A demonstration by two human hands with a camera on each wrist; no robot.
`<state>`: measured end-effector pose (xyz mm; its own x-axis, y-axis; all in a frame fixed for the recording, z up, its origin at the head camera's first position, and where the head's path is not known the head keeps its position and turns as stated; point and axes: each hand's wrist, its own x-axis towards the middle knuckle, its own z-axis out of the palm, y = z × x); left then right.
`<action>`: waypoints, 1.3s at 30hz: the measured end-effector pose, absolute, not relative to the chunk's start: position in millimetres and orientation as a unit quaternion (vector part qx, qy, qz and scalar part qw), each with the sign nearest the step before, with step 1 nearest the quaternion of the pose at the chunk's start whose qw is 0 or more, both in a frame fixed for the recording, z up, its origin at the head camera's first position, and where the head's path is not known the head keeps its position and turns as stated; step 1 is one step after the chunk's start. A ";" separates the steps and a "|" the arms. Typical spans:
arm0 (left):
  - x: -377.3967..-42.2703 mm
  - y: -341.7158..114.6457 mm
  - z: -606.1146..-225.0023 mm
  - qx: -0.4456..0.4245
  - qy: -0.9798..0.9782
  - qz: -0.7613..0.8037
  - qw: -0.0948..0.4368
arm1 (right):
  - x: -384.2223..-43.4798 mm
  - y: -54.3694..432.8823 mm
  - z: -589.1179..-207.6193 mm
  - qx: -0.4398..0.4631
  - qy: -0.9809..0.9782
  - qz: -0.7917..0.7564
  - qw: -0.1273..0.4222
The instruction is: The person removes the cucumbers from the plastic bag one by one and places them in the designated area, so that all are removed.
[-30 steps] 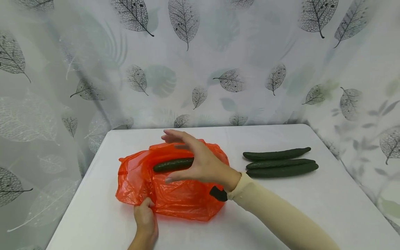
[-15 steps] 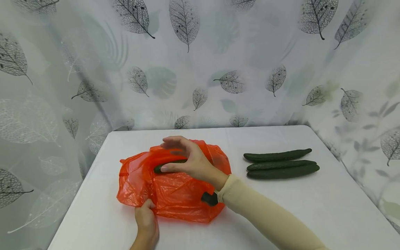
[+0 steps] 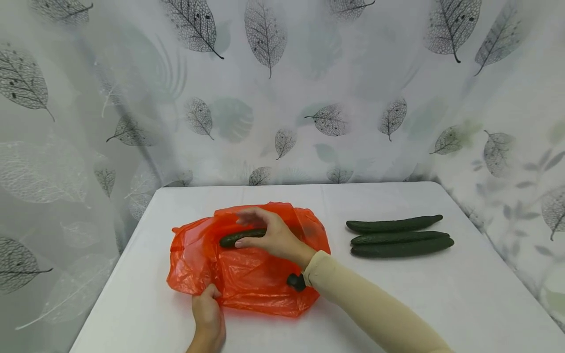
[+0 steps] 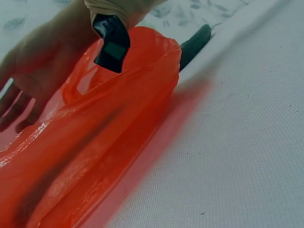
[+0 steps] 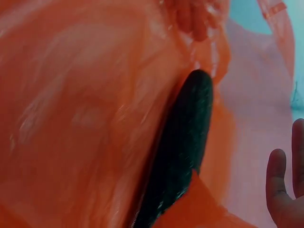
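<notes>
A red plastic bag [image 3: 260, 279] lies on its side on the white table, its mouth opened at the top. Inside it a dark green cucumber [image 3: 231, 239] shows, seen close in the right wrist view [image 5: 183, 137]. My left hand [image 3: 206, 311] grips the bag's near left edge; its fingers partly show through the film in the right wrist view. Above the cucumber, at the bag's mouth, is my right hand [image 3: 275, 235], with thumb and fingers spread apart and nothing pinched between them. The right hand covers the cucumber's right end in the head view.
Three more cucumbers [image 3: 401, 236] lie side by side at the right of the table [image 3: 375, 294]. A leaf-patterned curtain [image 3: 300, 88] hangs behind the table and along its sides. A black wrist camera [image 3: 296, 282] sits under the right wrist.
My right hand has come down and left over the cucumber in the bag, its thumb now overlapping it in the head view. The left hand keeps its grip on the bag.
</notes>
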<state>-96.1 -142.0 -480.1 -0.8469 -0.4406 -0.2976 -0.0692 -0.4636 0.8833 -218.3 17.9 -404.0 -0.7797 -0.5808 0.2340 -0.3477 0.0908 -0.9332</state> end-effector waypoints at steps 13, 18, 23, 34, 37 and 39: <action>-95.9 -141.8 -481.4 0.239 -0.508 -0.820 0.112 | -231.5 21.9 -431.0 -0.299 0.787 -0.532 0.089; -95.6 -141.5 -481.4 0.234 -0.509 -0.821 0.112 | -234.3 23.2 -436.2 -0.285 0.824 -0.483 0.083; -96.0 -140.9 -481.8 0.235 -0.510 -0.819 0.120 | -236.3 24.4 -438.9 -0.280 0.848 -0.444 0.075; -96.4 -141.2 -481.3 0.239 -0.506 -0.819 0.130 | -241.7 25.5 -446.7 -0.264 0.872 -0.403 0.080; -96.0 -141.2 -481.2 0.237 -0.504 -0.820 0.131 | -243.3 25.8 -448.9 -0.256 0.879 -0.395 0.082; -95.7 -141.2 -481.4 0.236 -0.504 -0.820 0.131 | -244.5 26.1 -450.3 -0.252 0.882 -0.389 0.081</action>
